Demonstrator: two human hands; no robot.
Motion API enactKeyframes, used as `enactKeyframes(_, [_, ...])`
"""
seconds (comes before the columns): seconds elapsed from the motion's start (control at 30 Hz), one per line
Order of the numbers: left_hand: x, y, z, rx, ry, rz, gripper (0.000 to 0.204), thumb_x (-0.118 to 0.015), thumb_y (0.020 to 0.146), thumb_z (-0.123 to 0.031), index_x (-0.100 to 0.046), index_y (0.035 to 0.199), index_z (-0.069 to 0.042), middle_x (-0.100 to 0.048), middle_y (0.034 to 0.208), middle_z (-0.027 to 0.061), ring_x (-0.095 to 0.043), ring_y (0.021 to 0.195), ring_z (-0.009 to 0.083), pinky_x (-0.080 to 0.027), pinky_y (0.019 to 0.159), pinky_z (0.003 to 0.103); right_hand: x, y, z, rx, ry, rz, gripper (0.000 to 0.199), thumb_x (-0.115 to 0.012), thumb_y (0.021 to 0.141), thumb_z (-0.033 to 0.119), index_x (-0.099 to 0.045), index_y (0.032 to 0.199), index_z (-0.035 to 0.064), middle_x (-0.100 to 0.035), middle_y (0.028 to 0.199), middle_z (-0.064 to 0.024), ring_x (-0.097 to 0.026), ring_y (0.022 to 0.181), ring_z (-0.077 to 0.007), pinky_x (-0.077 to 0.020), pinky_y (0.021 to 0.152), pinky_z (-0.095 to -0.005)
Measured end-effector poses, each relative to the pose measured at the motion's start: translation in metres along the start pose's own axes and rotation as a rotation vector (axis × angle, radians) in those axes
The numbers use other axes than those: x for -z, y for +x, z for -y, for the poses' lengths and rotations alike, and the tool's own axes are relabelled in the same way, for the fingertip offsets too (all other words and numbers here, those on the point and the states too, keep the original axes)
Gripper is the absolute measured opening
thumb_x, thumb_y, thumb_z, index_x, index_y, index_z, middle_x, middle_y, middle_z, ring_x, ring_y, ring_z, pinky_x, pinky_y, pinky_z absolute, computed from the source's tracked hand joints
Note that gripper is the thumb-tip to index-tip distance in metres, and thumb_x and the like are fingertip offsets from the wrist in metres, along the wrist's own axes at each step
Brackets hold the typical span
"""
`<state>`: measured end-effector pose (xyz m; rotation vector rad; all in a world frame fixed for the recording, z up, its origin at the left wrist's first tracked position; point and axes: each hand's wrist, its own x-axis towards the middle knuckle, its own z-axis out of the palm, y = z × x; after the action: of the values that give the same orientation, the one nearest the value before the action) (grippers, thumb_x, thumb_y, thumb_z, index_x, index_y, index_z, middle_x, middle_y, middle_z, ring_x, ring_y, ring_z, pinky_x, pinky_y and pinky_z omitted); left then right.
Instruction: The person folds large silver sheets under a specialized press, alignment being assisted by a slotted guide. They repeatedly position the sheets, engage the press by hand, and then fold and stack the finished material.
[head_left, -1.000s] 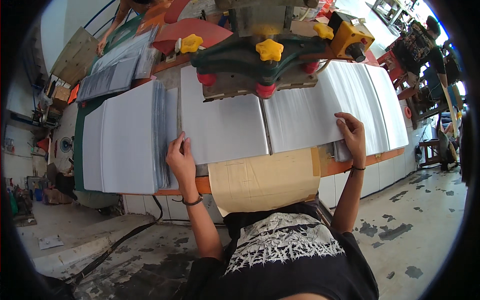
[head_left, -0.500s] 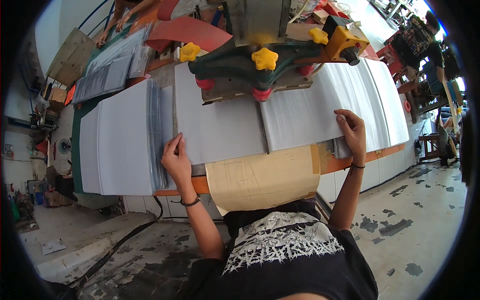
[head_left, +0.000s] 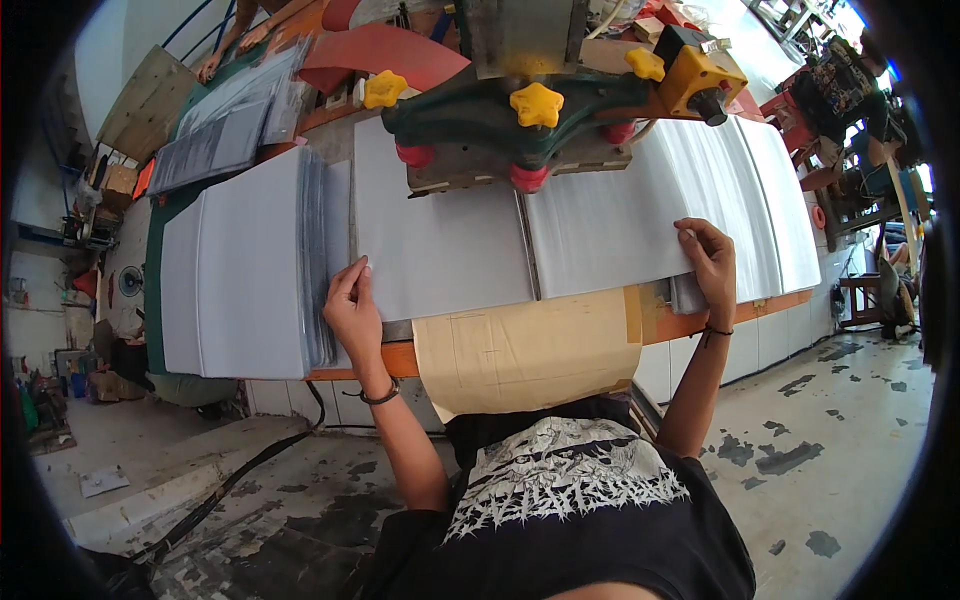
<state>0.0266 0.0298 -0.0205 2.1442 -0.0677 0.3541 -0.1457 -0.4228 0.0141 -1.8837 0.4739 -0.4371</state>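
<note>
Barely shifted since the earlier frame, the left hand (head_left: 354, 307) and right hand (head_left: 712, 268) I watch pinch opposite edges of the white two-panel sheet (head_left: 512, 245) lying partly under the press head (head_left: 530, 146), seemingly to keep it square.

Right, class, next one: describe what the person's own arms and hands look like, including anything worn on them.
The left hand and right hand are ungloved. A dark band circles the left wrist; a thinner dark cord circles the right. Both forearms are bare, below the short black sleeves of a T-shirt.
</note>
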Motion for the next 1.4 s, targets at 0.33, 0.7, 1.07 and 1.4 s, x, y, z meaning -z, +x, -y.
enactKeyframes(0.33, [0.001,0.001,-0.002,-0.060,0.048,0.004,0.019,-0.067,0.095,-0.010,-0.075,0.110,-0.002,-0.072,0.102,0.0119,-0.069,0.088,0.0202,-0.055,0.077,0.032,0.004,0.001,-0.003,-0.010,0.016,0.016,0.017,-0.063,0.096,0.009,-0.070,0.105,-0.0041,-0.072,0.097,-0.0054,-0.062,0.090,-0.0089,-0.0488,0.082,-0.0245])
enactKeyframes(0.7, [0.000,0.000,-0.002,-0.062,0.040,-0.012,0.018,-0.068,0.095,-0.010,-0.076,0.109,-0.004,-0.072,0.102,0.0109,-0.069,0.085,0.0203,-0.055,0.074,0.032,0.003,0.000,-0.004,-0.012,0.011,-0.027,0.017,-0.065,0.095,0.009,-0.071,0.105,-0.0037,-0.071,0.096,-0.0047,-0.061,0.086,-0.0088,-0.0490,0.079,-0.0247])
enactKeyframes(1.07, [0.002,0.000,-0.005,-0.047,0.040,0.005,0.018,-0.068,0.095,-0.009,-0.076,0.110,-0.004,-0.072,0.101,0.0101,-0.068,0.082,0.0169,-0.054,0.070,0.030,0.003,0.002,-0.008,0.005,0.048,-0.019,0.018,-0.066,0.096,0.008,-0.071,0.109,-0.0021,-0.071,0.099,-0.0028,-0.061,0.090,-0.0072,-0.0473,0.081,-0.0221])
enactKeyframes(1.4, [0.003,0.001,-0.012,-0.002,0.065,0.022,0.020,-0.068,0.094,-0.011,-0.075,0.111,-0.004,-0.073,0.101,0.0111,-0.069,0.087,0.0192,-0.054,0.078,0.031,0.005,0.001,-0.007,-0.010,0.011,-0.020,0.019,-0.066,0.095,0.009,-0.071,0.109,-0.0024,-0.071,0.100,-0.0031,-0.061,0.091,-0.0076,-0.0472,0.082,-0.0223])
